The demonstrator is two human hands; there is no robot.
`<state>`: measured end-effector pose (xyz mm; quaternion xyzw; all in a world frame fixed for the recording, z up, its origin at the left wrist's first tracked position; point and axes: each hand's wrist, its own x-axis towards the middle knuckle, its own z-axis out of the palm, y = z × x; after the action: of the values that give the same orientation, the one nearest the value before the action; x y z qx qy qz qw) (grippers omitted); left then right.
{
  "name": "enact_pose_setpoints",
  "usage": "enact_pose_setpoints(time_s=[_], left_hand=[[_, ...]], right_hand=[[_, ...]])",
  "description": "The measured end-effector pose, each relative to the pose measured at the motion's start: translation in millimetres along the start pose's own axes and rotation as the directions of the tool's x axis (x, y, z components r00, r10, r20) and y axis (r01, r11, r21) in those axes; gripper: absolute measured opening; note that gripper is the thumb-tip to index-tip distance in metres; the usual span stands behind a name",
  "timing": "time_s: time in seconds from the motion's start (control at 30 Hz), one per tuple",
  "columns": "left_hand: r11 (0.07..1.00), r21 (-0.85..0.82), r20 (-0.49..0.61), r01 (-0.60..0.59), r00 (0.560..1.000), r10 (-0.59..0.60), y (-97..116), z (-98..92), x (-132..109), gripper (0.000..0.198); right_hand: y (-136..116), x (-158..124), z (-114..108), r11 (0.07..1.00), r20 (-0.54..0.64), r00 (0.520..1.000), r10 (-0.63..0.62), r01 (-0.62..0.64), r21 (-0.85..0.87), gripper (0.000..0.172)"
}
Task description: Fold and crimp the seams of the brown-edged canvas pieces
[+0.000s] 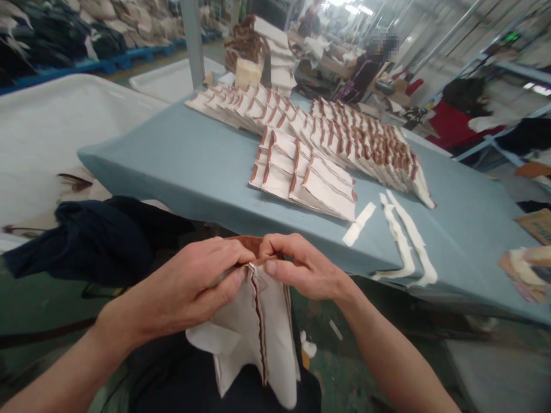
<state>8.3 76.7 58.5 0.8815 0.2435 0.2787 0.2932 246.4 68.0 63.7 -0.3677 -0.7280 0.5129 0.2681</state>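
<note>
A white fabric piece (pixel 275 327) with a brown seam down its middle and a brown upper edge hangs above my lap. My left hand (pixel 202 281) pinches its top edge just left of the seam. On the right of the seam, my right hand (pixel 297 264) grips the same edge between thumb and bent fingers. Both hands are close together, and the edge between them is partly hidden by the fingers. Beyond my hands, a small stack of similar white and brown pieces (pixel 305 178) lies on the blue-covered table (pixel 172 155).
Long overlapping rows of white and brown pieces (pixel 344 137) cover the table's far side. White strips (pixel 400 241) hang over its near edge at the right. A white bin (pixel 77 120) stands left, with dark cloth (pixel 94 241) below. A person (pixel 365 69) is in the background.
</note>
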Motion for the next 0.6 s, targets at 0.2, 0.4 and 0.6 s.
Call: enact_pose_setpoints(time_s=[0.2, 0.4, 0.6], left_hand=[[0.978, -0.175, 0.022, 0.111, 0.994, -0.109, 0, 4.2, -2, 0.022], [0.952, -0.263, 0.043, 0.155, 0.988, -0.149, -2, 4.4, -7, 0.021], [0.952, -0.268, 0.041, 0.147, 0.989, -0.141, -2, 5.2, -10, 0.021]], right_hand=[[0, 1, 11, 0.938, -0.081, 0.976, -0.203, 0.17, -0.304, 0.007], [2, 3, 16, 0.944, -0.108, 0.954, -0.278, 0.251, -0.212, 0.021], [7, 6, 18, 0.97, -0.054, 0.97, -0.239, 0.235, -0.06, 0.026]])
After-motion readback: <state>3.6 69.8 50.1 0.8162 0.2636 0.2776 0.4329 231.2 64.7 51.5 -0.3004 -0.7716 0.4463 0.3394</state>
